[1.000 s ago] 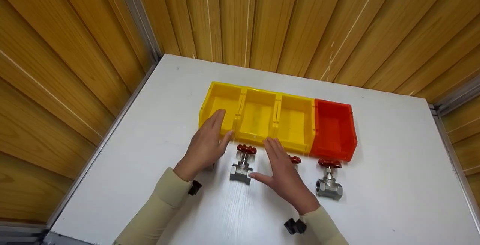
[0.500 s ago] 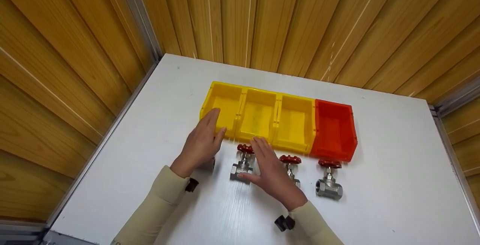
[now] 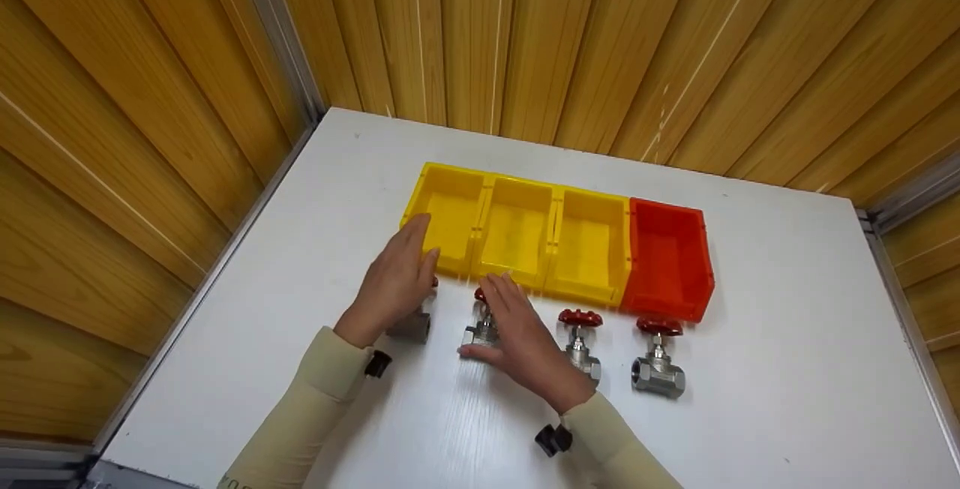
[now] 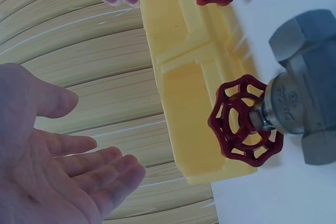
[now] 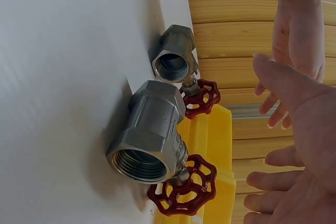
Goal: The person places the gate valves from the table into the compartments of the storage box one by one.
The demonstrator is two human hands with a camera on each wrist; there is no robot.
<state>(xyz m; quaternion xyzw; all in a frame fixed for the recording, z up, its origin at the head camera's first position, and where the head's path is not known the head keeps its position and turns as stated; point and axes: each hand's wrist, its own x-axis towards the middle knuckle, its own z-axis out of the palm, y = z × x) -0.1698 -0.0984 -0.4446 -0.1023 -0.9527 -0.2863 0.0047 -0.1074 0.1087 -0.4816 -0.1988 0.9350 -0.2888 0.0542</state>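
Several steel gate valves with red handwheels lie in a row on the white table. My left hand [image 3: 390, 279] hovers over the leftmost valve [image 3: 412, 327], fingers extended and holding nothing; it hides most of that valve in the head view. In the left wrist view this valve [image 4: 310, 87] sits apart from the palm. My right hand [image 3: 525, 343] hangs above the second valve [image 3: 478, 334], thumb spread from straight fingers, covering part of it. The right wrist view shows that valve [image 5: 149, 129] away from the hand. To the right are a third valve [image 3: 580, 350] and a fourth [image 3: 658, 375].
Behind the valves stands a joined row of bins: yellow bins [image 3: 517, 273] and, at the right end, a red bin [image 3: 669, 306]. Wood-patterned panels [image 3: 525, 39] wall in the back and sides of the table [image 3: 787, 339].
Both hands have drifted left, the right one farther, from between the second and third valves to over the second. The third valve has come into view. The valves and bins stay put.
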